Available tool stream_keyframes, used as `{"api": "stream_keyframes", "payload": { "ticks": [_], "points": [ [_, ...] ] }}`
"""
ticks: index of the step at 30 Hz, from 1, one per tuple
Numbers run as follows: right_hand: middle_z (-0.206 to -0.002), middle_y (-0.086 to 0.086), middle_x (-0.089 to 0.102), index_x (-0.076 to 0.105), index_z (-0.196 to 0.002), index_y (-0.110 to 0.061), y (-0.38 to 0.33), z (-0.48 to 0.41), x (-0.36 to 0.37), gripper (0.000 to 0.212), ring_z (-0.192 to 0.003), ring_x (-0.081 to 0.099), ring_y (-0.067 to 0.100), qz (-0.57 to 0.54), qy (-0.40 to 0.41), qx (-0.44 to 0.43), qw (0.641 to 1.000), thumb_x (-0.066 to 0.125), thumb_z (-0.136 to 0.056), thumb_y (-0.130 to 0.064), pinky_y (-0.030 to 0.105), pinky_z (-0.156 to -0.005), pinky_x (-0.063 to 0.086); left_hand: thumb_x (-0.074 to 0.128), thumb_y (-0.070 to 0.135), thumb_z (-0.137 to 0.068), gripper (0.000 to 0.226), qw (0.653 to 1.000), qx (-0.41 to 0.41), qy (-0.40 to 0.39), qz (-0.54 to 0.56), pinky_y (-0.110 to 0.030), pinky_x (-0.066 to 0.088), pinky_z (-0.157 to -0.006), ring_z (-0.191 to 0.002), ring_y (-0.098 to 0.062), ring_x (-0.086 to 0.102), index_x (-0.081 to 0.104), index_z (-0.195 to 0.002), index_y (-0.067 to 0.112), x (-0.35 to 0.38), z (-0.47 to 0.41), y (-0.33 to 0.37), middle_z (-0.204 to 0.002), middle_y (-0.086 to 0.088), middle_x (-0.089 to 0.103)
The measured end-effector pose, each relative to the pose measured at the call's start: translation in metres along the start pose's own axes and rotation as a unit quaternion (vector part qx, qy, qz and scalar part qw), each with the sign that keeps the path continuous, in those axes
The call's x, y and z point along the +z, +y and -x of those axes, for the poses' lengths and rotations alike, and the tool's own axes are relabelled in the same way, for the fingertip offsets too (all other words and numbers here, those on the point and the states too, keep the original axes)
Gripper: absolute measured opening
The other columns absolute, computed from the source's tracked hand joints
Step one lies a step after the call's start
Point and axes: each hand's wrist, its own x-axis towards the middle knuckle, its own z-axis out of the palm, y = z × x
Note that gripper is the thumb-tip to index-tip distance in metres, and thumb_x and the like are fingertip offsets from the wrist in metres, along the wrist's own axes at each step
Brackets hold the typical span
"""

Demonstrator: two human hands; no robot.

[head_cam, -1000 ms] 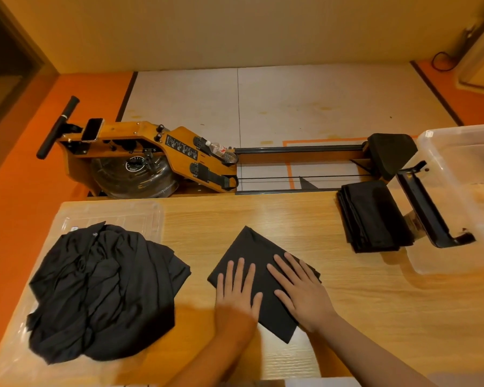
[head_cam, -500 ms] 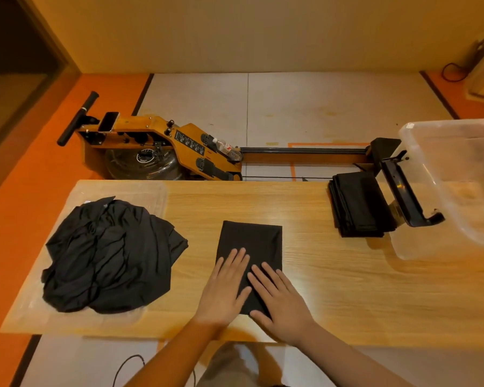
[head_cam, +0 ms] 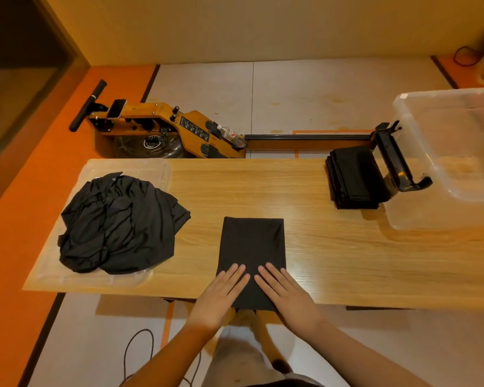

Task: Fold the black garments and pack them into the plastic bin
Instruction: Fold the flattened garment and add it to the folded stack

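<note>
The folded black garment [head_cam: 251, 247] lies as a neat rectangle at the front edge of the wooden table [head_cam: 347, 261]. Both hands are flat on its near end, fingers straight and a bit spread, left hand [head_cam: 220, 296] on the left side and right hand [head_cam: 284, 293] on the right, gripping nothing. Off to the left there's a crumpled pile of black clothes [head_cam: 118, 222] on a clear plastic lid [head_cam: 151, 169], far right a stack of folded ones [head_cam: 355, 177] sits just beside the clear plastic bin [head_cam: 444, 152], and a wooden rowing machine [head_cam: 162, 129] stands on the floor behind the table.
</note>
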Motion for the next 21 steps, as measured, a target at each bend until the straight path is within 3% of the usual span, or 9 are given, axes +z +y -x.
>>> {"api": "stream_keyframes", "payload": {
  "ticks": [2, 4, 7, 9, 11, 14, 16, 19, 21],
  "points": [
    [-0.15, 0.005, 0.041, 0.024, -0.151, -0.018, -0.002, 0.008, -0.002, 0.104, -0.14, 0.034, 0.022, 0.007, -0.008, -0.02, 1.0, 0.079, -0.064, -0.013, 0.035, -0.114, 0.011, 0.091, 0.003, -0.042, 0.121, 1.0, -0.009, -0.001, 0.016, -0.037, 0.034, -0.107, -0.138, -0.02, 0.038, 0.03, -0.146, 0.019, 0.005, 0.006, 0.0, -0.15, -0.004, 0.041],
    [-0.148, 0.003, 0.043, 0.038, -0.145, -0.02, -0.001, 0.015, -0.003, 0.075, -0.139, 0.034, 0.02, 0.02, 0.007, -0.038, 0.999, 0.065, -0.075, -0.027, 0.034, -0.116, 0.01, 0.081, -0.002, -0.063, 0.11, 0.999, -0.007, -0.016, 0.048, -0.041, 0.027, -0.114, -0.145, -0.018, 0.02, 0.018, -0.15, 0.023, 0.004, 0.013, 0.001, -0.158, 0.0, 0.021],
    [-0.143, -0.002, 0.049, 0.051, -0.137, -0.024, 0.005, 0.025, -0.01, 0.058, -0.137, 0.031, 0.012, 0.008, 0.006, -0.029, 1.0, 0.04, -0.081, -0.034, 0.035, -0.117, 0.021, 0.048, -0.013, -0.086, 0.086, 0.995, 0.014, -0.006, 0.1, -0.031, 0.0, -0.121, -0.145, -0.005, -0.007, 0.012, -0.15, 0.031, -0.011, 0.024, 0.004, -0.156, 0.013, -0.003],
    [-0.147, -0.005, 0.043, 0.051, -0.138, -0.023, 0.005, 0.027, -0.021, 0.05, -0.138, 0.025, 0.008, -0.074, 0.021, -0.022, 0.997, 0.045, -0.088, -0.024, 0.028, -0.115, 0.024, 0.042, -0.009, -0.091, 0.072, 0.988, -0.001, 0.006, 0.155, -0.02, 0.001, -0.118, -0.143, 0.003, 0.002, 0.026, -0.149, 0.031, -0.023, 0.03, 0.004, -0.153, 0.019, 0.005],
    [-0.146, -0.01, 0.043, 0.049, -0.139, -0.026, 0.006, 0.025, -0.036, 0.043, -0.136, 0.036, 0.007, -0.149, -0.004, 0.026, 0.988, 0.045, -0.095, -0.024, 0.019, -0.11, 0.028, 0.044, 0.004, -0.096, 0.052, 0.975, -0.037, 0.042, 0.217, -0.017, 0.018, -0.115, -0.137, 0.006, 0.022, 0.044, -0.141, 0.03, -0.031, 0.033, 0.001, -0.148, 0.019, 0.029],
    [-0.1, -0.008, 0.069, 0.059, -0.117, -0.031, 0.009, 0.013, -0.05, 0.024, -0.089, 0.064, 0.011, -0.23, 0.025, 0.118, 0.966, 0.046, -0.097, -0.032, 0.027, -0.077, 0.05, 0.048, 0.02, -0.099, 0.025, 0.936, -0.094, 0.058, 0.336, -0.028, 0.05, -0.091, -0.103, 0.002, 0.059, 0.059, -0.118, 0.032, -0.042, 0.023, -0.007, -0.113, 0.014, 0.065],
    [-0.088, -0.008, 0.067, 0.06, -0.114, -0.027, 0.015, -0.001, -0.055, 0.024, -0.079, 0.061, 0.01, -0.287, 0.052, 0.185, 0.938, 0.048, -0.097, -0.037, 0.028, -0.069, 0.05, 0.05, 0.024, -0.099, 0.016, 0.911, -0.123, 0.066, 0.389, -0.028, 0.051, -0.075, -0.087, 0.0, 0.061, 0.06, -0.11, 0.031, -0.054, 0.008, -0.013, -0.095, 0.012, 0.067],
    [-0.1, -0.004, 0.067, 0.059, -0.118, -0.021, 0.025, -0.024, -0.06, 0.029, -0.091, 0.062, 0.013, -0.348, 0.067, 0.264, 0.897, 0.048, -0.097, -0.037, 0.035, -0.08, 0.053, 0.051, 0.026, -0.099, 0.017, 0.872, -0.152, 0.068, 0.461, -0.012, 0.046, -0.07, -0.09, 0.003, 0.061, 0.061, -0.113, 0.024, -0.068, -0.023, -0.024, -0.098, 0.013, 0.066],
    [-0.101, -0.002, 0.066, 0.059, -0.115, -0.019, 0.03, -0.038, -0.062, 0.025, -0.093, 0.061, 0.016, -0.369, 0.072, 0.306, 0.875, 0.047, -0.098, -0.035, 0.038, -0.082, 0.052, 0.05, 0.028, -0.1, 0.015, 0.865, -0.164, 0.052, 0.471, -0.014, 0.045, -0.063, -0.085, -0.001, 0.061, 0.061, -0.105, 0.02, -0.074, -0.044, -0.031, -0.091, 0.01, 0.065]
  ]
}}
